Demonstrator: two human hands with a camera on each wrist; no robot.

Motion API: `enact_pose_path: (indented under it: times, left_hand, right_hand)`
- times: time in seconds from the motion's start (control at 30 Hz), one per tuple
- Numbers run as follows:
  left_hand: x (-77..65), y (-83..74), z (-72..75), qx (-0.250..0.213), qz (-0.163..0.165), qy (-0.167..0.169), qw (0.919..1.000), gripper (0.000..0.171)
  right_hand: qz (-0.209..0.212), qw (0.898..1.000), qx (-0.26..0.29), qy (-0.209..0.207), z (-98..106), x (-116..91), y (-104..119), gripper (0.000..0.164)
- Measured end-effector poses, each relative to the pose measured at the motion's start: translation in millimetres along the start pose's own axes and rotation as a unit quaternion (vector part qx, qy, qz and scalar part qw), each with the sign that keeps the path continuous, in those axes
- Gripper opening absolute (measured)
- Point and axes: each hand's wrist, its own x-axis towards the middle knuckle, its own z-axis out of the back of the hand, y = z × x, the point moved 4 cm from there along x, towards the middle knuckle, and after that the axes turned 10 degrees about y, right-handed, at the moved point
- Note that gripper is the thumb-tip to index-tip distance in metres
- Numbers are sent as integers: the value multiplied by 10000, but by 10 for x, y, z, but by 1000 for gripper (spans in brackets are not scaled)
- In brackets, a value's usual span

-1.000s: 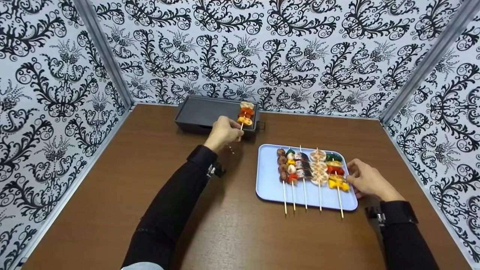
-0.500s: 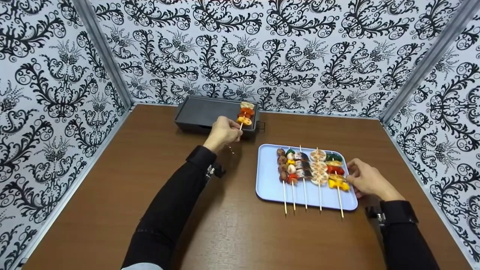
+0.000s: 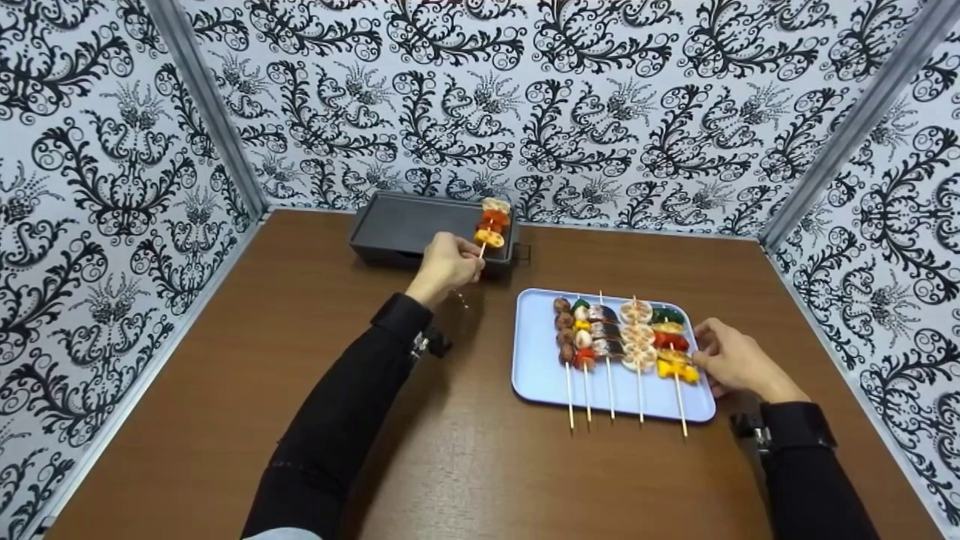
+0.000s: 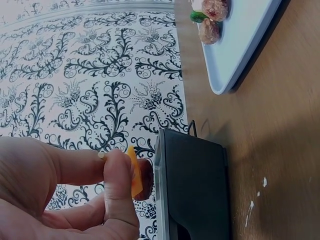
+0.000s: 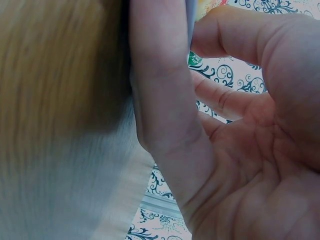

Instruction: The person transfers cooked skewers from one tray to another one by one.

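My left hand (image 3: 448, 259) pinches the bare stick end of a skewer (image 3: 493, 217) between thumb and fingertips. The skewer carries pale, red-orange and yellow pieces, and overlaps the right end of a dark grey grill (image 3: 420, 221) in the head view. Seen from the left wrist, its orange piece (image 4: 135, 172) is close beside the grill's rim. My right hand (image 3: 739, 360) grips the right edge of a light blue tray (image 3: 536, 375), thumb at the rim and fingers along the outside. The right wrist view shows the thumb (image 5: 225, 32) near the rim and mostly hand.
Several skewers lie side by side on the tray: brown balls (image 3: 565, 330), mixed pieces (image 3: 583, 339), dark silvery pieces (image 3: 606, 330), pale round slices (image 3: 637, 334) and colourful vegetables (image 3: 673, 345). Their sticks overhang the tray's front edge. Patterned walls (image 3: 585, 112) enclose the brown table (image 3: 465, 465).
The skewer's food end has shifted slightly up and right over the grill, still pinched in my left hand. My right hand and the tray have stayed put.
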Motion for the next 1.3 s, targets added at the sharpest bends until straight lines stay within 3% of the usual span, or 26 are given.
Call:
enact_pose_path:
  times: [0.17,0.6,0.93,1.17,1.3]
  left_hand:
    - [-14,-19,13,245,-88,-121,9996,21]
    - [-94,-15,-7,-65,-118,-81,9999,25]
    - [-186,-35,0,-15,-387,-84,9992,24]
    - [-265,-50,12,470,-609,-200,9968,21]
    - [-310,-51,8,291,-630,-168,9974,22]
  right_hand:
    - [39,10000,73,-2,-4,-11,4,46]
    - [-2,9999,97,35,-10,-11,-6,44]
    - [-18,9999,81,58,-9,-16,-5,47]
    - [-37,10000,28,43,-7,-11,-4,45]
    - [-65,10000,24,52,-2,2,-6,46]
